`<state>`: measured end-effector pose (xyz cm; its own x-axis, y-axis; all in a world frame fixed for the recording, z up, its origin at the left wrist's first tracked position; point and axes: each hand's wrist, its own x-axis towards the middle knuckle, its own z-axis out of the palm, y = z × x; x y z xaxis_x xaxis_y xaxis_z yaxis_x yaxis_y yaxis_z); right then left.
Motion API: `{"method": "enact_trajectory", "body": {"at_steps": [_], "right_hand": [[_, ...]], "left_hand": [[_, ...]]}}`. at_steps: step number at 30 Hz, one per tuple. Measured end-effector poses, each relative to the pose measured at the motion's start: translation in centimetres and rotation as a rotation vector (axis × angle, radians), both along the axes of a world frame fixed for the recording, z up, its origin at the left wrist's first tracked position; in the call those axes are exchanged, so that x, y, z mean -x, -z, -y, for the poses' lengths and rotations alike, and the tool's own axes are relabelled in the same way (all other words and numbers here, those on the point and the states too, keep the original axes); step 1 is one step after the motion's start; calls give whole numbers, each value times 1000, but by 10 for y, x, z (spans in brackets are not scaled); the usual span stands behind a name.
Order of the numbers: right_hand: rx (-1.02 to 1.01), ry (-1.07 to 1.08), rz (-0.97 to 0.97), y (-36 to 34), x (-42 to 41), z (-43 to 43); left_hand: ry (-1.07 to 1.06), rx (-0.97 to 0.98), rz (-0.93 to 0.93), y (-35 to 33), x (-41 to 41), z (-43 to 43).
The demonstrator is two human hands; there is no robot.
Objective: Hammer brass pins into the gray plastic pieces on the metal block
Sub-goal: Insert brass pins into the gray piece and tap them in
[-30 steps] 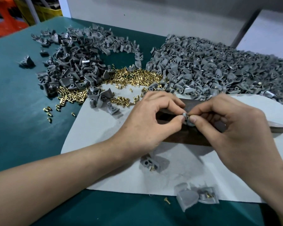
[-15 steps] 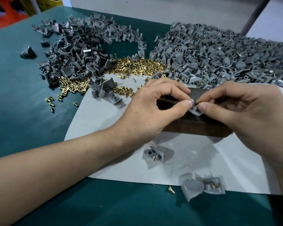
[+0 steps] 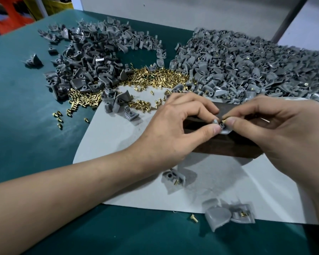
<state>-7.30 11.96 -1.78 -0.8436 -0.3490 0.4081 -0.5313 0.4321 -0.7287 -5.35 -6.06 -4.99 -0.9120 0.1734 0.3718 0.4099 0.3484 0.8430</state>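
Over the dark rectangular metal block point(image 3: 226, 146) toward the teal counter's point(image 3: 29, 129) front edge, the left hand point(image 3: 177, 131) pinches a gray plastic piece point(image 3: 223, 130) steady so the right hand point(image 3: 280, 137), its fingers point(image 3: 231, 122) pinching a short brass pin point(image 3: 224, 119), can seat it.

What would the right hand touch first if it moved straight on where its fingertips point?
Probably the gray plastic piece pinched by the left hand; the right hand holds a brass pin just beside it.
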Motion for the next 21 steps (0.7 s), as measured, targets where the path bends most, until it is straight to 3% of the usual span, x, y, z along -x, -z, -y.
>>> {"method": "enact_trajectory", "body": {"at_steps": [11,17,21], "right_hand": [[-117,20,-59,-5,-5,1],[-356,68,-244,-10,-11,4],[-402,78,-305,-9,-13,5]], "left_hand": [[10,-45,30,0,-1,1],[11,-46,25,0,0,0],[6,-42,10,0,1,-1]]}}
